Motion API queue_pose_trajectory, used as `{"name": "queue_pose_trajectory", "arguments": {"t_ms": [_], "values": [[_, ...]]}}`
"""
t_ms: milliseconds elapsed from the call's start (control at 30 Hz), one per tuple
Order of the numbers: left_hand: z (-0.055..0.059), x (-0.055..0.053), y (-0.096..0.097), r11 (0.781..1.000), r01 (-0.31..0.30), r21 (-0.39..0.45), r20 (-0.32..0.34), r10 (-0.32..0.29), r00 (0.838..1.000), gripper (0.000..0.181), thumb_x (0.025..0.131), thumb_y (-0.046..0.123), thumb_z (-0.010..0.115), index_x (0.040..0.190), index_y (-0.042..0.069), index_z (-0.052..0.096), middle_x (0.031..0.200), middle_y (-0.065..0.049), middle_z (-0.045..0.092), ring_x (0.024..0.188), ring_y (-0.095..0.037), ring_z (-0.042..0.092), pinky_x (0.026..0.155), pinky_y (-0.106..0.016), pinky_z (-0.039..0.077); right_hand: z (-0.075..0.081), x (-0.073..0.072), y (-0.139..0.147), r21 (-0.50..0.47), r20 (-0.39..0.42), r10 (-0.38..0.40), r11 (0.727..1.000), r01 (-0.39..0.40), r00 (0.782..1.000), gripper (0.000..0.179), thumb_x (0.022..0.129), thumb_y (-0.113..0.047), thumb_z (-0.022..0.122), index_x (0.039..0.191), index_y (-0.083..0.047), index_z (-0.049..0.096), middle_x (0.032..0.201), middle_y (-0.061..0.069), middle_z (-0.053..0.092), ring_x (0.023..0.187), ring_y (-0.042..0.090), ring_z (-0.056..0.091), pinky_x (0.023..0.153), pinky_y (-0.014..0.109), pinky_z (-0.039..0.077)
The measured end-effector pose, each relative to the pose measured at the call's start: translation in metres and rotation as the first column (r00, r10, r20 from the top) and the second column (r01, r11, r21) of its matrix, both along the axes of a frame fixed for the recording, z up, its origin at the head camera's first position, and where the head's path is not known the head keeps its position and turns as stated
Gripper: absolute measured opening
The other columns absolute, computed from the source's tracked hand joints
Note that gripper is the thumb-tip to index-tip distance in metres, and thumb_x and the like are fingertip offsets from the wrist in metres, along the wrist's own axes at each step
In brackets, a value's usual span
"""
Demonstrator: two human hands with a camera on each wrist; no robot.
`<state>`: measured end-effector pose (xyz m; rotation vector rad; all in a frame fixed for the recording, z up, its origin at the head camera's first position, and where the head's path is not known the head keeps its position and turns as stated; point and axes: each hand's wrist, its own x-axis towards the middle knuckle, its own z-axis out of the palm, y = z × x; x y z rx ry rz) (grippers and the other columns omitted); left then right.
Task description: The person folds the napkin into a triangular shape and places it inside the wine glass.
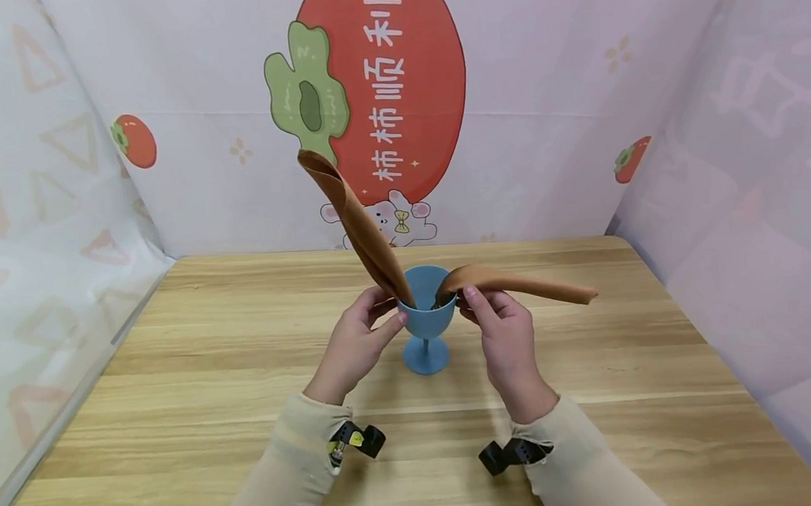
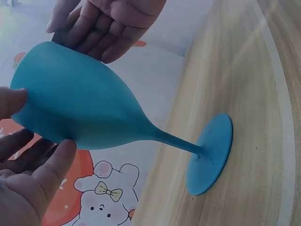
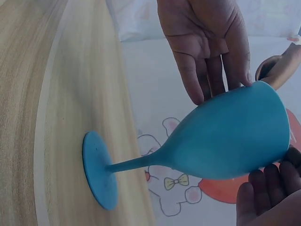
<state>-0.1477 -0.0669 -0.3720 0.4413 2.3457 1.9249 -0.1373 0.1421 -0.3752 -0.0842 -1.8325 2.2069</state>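
A blue goblet (image 1: pixel 428 324) stands upright on the table, its round foot (image 2: pixel 209 154) flat on the wood. Out of its mouth come two rolled lengths of brown napkin. The left roll (image 1: pixel 359 225) rises tall and leans left; the right roll (image 1: pixel 524 281) bends over the rim and sticks out to the right. My left hand (image 1: pixel 358 336) holds the bowl from the left, thumb on its outside near the rim. On the other side my right hand (image 1: pixel 509 332) pinches the right roll by the rim, thumb on top and fingers curled below. The napkin's lower part is hidden inside the bowl.
The wooden table (image 1: pixel 212 370) reaches back to a white printed backdrop (image 1: pixel 531 147) with a large red persimmon. White printed sheets (image 1: pixel 40 249) hang at both sides. Each wrist carries a small black camera (image 1: pixel 370 440).
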Motion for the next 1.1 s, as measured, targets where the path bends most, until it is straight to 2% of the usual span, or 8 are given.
{"name": "queue_pose_trajectory", "arguments": {"t_ms": [133,233,333,500,867,1000,1100], "values": [[-0.002,-0.001,0.000,1.000,0.000,-0.006,-0.023,0.000,1.000,0.049,0.100,0.020,0.065,0.145,0.013,0.048,0.144,-0.004,0.052,0.135,-0.025,0.049,0.106,-0.042,0.043,-0.001,-0.002,-0.002,-0.021,-0.025,0.011,1.000,-0.011,1.000,0.029,0.098,-0.016,0.068,0.099,0.012,0.070,0.095,0.005,0.073,0.094,0.019,0.069,0.091,0.040,0.054],[-0.003,-0.002,0.000,1.000,0.003,-0.003,-0.029,-0.003,1.000,0.049,0.100,0.020,0.064,0.146,0.012,0.047,0.145,-0.005,0.051,0.136,-0.025,0.049,0.107,-0.040,0.043,-0.003,-0.002,-0.003,-0.043,-0.038,0.023,0.999,-0.025,0.999,0.024,0.097,-0.012,0.068,0.098,0.011,0.071,0.098,0.008,0.072,0.097,0.020,0.069,0.090,0.042,0.055],[-0.004,-0.003,0.001,1.000,0.008,0.005,-0.024,-0.008,1.000,0.052,0.100,0.021,0.064,0.148,0.012,0.045,0.147,-0.005,0.049,0.137,-0.024,0.047,0.107,-0.040,0.042,-0.004,-0.002,-0.003,-0.041,-0.036,0.035,0.999,-0.036,0.999,0.018,0.096,-0.009,0.068,0.102,0.007,0.072,0.104,0.011,0.070,0.098,0.020,0.068,0.089,0.041,0.056],[-0.007,-0.003,0.002,0.999,0.027,0.036,-0.028,-0.026,0.999,0.058,0.100,0.021,0.064,0.152,0.012,0.040,0.152,-0.005,0.045,0.141,-0.023,0.042,0.110,-0.041,0.038,-0.006,-0.002,-0.005,-0.003,-0.025,0.049,0.999,-0.049,0.998,0.021,0.096,-0.009,0.069,0.109,0.006,0.071,0.109,0.012,0.068,0.098,0.020,0.068,0.088,0.038,0.056],[-0.011,-0.003,0.002,0.987,0.060,0.149,0.002,-0.061,0.998,0.071,0.100,0.011,0.063,0.158,0.011,0.024,0.163,-0.005,0.027,0.148,-0.020,0.030,0.108,-0.032,0.039,-0.006,0.001,-0.009,0.068,-0.024,0.084,0.994,-0.083,0.996,0.025,0.095,-0.009,0.069,0.117,0.004,0.070,0.113,0.012,0.068,0.093,0.026,0.066,0.087,0.031,0.054],[-0.013,-0.006,0.002,0.985,0.077,0.154,0.002,-0.078,0.997,0.073,0.100,0.011,0.063,0.160,0.010,0.020,0.164,-0.005,0.024,0.149,-0.019,0.026,0.110,-0.034,0.036,-0.006,0.002,-0.009,0.060,-0.034,0.088,0.994,-0.086,0.995,0.025,0.095,-0.007,0.069,0.117,0.004,0.070,0.113,0.013,0.068,0.094,0.027,0.066,0.087,0.031,0.054],[-0.014,-0.008,0.002,0.989,0.082,0.119,0.008,-0.084,0.996,0.076,0.100,0.017,0.064,0.160,0.010,0.018,0.165,-0.004,0.021,0.150,-0.019,0.023,0.114,-0.041,0.032,-0.006,0.004,-0.006,0.073,-0.041,0.100,0.993,-0.097,0.994,0.026,0.095,-0.008,0.068,0.119,0.002,0.070,0.116,0.014,0.068,0.096,0.025,0.065,0.088,0.030,0.054]]}}
